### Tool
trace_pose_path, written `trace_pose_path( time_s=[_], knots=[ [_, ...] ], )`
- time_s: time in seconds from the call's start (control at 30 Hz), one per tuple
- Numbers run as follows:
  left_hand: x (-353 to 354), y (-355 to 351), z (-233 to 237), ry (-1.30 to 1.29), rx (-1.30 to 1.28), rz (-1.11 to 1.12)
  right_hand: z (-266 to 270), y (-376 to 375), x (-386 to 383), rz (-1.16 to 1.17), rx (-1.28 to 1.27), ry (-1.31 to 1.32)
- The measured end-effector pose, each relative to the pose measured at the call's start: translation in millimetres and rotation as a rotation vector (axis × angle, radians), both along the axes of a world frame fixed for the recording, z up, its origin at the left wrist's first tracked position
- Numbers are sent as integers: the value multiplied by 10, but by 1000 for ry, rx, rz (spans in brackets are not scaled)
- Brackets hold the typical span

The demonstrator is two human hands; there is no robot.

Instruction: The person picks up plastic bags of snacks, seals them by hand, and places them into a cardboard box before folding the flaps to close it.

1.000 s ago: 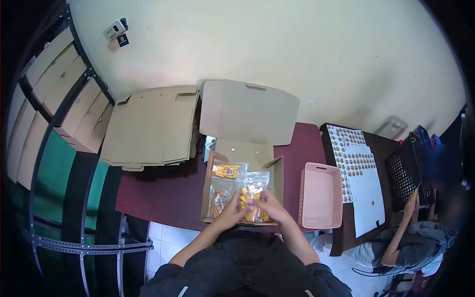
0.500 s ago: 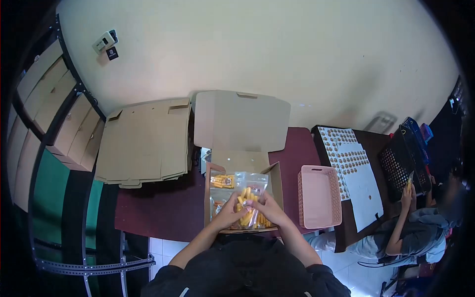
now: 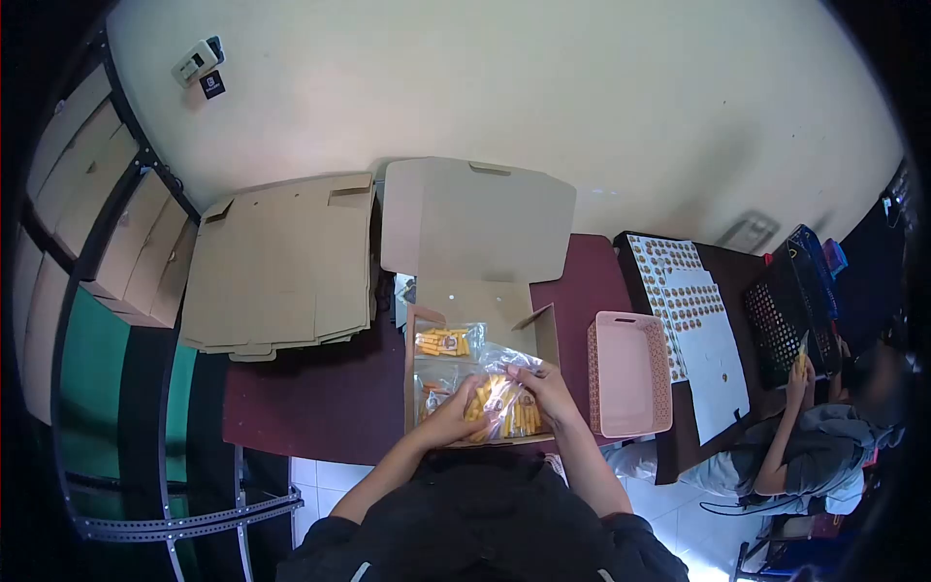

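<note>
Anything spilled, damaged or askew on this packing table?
Nothing stands out. The left hand and right hand hold a clear bag at the open cardboard box; other bags lie inside it. The flat cardboard stack and pink basket sit tidily beside it.

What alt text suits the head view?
The left hand and right hand hold a clear plastic bag of yellow sticks in an open brown cardboard box on a maroon table. A pink plastic basket stands right of it.

Clear snack bag (image 3: 504, 403), yellow sticks, in open carton (image 3: 545, 335).
</note>
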State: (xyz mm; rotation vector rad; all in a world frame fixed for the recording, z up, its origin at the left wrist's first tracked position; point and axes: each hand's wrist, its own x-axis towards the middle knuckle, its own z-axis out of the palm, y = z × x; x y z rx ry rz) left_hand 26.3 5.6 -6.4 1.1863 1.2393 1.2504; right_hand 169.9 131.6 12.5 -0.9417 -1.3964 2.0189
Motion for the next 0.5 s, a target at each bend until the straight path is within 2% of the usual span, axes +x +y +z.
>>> trace_pose_path(
  time_s=[0.03, 0.07, 0.1, 0.13, 0.2, 0.3, 0.43, 0.5],
  knots=[
    [11, 0, 17, -5, 43, 35, 39, -11, 5, 4, 1, -3],
    [37, 46, -58, -24, 94, 130, 95, -32, 25, 43, 114, -90],
    [16, 74, -59, -25, 95, 132, 152, -50, 26, 80, 226, -176],
    [-9, 113, -59, -107, 42, 181, 14, -60, 14, 96, 333, -163],
    [-22, 147, -15, -365, -59, 259, -42, -125, -33, 101, 332, -158],
    [-76, 169, -142, -236, -64, 302, 5, -122, -30, 136, 312, -179],
    [-67, 115, -137, -280, -61, 261, 89, 9, 162, 312, 234, -210],
    [-84, 101, -175, -320, -48, 186, 125, 68, 224, 524, 158, -130]
  ],
)
